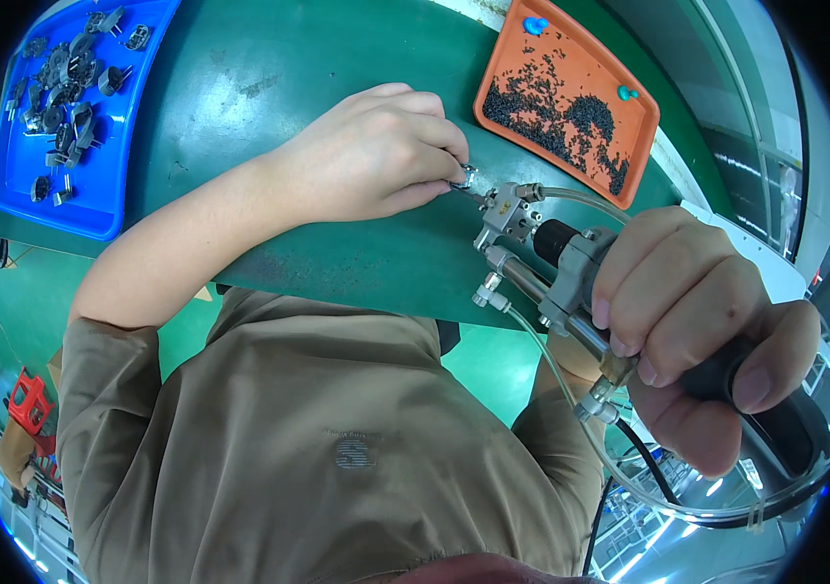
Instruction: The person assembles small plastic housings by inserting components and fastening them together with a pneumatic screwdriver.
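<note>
My right hand [697,331] is wrapped round the black handle of a hose-fed metal dispensing gun [532,255], at the right. The gun's silver valve block and thin nozzle point left, over the green table. At the tip of the nozzle, my left hand [376,156] pinches a small shiny metal part [467,177] between thumb and fingers. Most of that part is hidden by the fingertips, so its exact kind does not show. Nozzle and part appear to touch or nearly touch.
A blue tray [108,209] at the far left holds several small grey round parts with pins. At the far right, an orange tray [619,78] holds many tiny black pieces and two coloured pushpin-like pieces. Clear hoses [571,389] loop from the gun. A red stool [31,401] stands on the floor.
</note>
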`<state>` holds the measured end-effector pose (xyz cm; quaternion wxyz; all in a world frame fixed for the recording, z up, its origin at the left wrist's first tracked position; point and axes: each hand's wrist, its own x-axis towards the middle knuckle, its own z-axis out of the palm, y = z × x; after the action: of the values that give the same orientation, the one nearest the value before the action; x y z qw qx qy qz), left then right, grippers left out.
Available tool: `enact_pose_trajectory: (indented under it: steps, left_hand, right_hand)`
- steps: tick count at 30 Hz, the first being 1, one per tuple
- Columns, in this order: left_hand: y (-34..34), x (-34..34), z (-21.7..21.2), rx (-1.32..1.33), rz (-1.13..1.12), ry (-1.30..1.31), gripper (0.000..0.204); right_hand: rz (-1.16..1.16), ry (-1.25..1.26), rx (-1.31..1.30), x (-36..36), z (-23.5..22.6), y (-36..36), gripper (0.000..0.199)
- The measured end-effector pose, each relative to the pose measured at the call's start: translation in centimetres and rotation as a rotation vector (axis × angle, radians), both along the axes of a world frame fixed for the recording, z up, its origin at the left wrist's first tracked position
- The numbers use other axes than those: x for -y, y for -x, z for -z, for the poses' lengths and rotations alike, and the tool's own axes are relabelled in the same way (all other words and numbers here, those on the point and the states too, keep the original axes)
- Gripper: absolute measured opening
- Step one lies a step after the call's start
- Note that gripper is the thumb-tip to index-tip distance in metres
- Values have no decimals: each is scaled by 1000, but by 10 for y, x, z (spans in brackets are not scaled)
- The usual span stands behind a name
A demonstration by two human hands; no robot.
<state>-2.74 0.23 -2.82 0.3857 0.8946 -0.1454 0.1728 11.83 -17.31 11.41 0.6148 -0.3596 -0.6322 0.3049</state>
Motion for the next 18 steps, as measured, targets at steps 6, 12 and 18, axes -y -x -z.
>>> enact_pose_trajectory:
  steps: [6, 12, 18]
  left_hand:
    - [0, 2, 0, -10, 4, 5, 14]
    - [1, -7, 2, -13, -6, 16, 15]
    - [-7, 8, -9, 40, 34, -90, 6]
  right_hand:
    - [24, -3, -15, 4, 1, 1, 39]
    - [13, 16, 4, -8, 0, 0, 37]
    - [73, -5, -45, -3, -7, 7, 34]
